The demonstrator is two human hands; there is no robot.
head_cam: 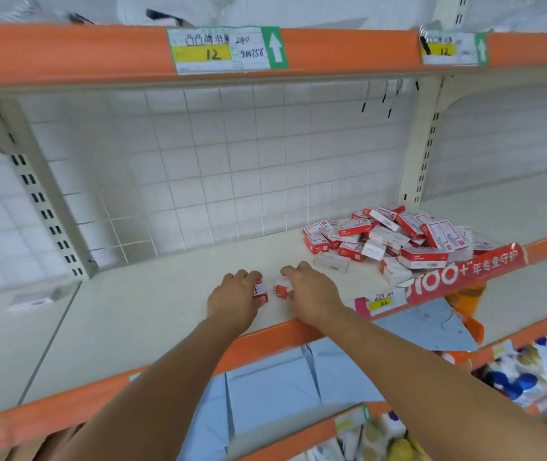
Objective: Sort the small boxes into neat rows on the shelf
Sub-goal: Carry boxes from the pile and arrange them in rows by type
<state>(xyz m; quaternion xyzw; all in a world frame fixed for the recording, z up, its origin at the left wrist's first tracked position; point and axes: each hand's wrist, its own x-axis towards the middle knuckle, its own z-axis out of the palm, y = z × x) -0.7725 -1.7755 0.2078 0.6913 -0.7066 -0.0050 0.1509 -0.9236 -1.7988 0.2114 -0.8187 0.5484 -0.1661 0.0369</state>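
- Two small red-and-white boxes are standing near the front edge of the shelf (152, 314), one (261, 292) under the left hand and one (281, 287) under the right hand, with a narrow gap of bare shelf between them.
- Farther right and toward the back, a loose pile of boxes (395, 242) of the same red-and-white kind is lying jumbled, tilted and overlapping; a few are showing pale sides.
- The shelf is a cream board with an orange front lip; a white wire grid panel (219, 168) is backing it, and slotted cream uprights are flanking it.
- An orange upper shelf edge is carrying a price label (227, 49) with a handwritten "12" and a green arrow.
- A red banner (465, 272) with white characters is hanging over the lip below the pile.
- Blue cardboard sheets (282, 384) are lying on the shelf below.
- The left hand (234, 297) is curling its fingers over the left box, gripping it.
- The right hand (310, 292) is curling its fingers around the right box, gripping it too.
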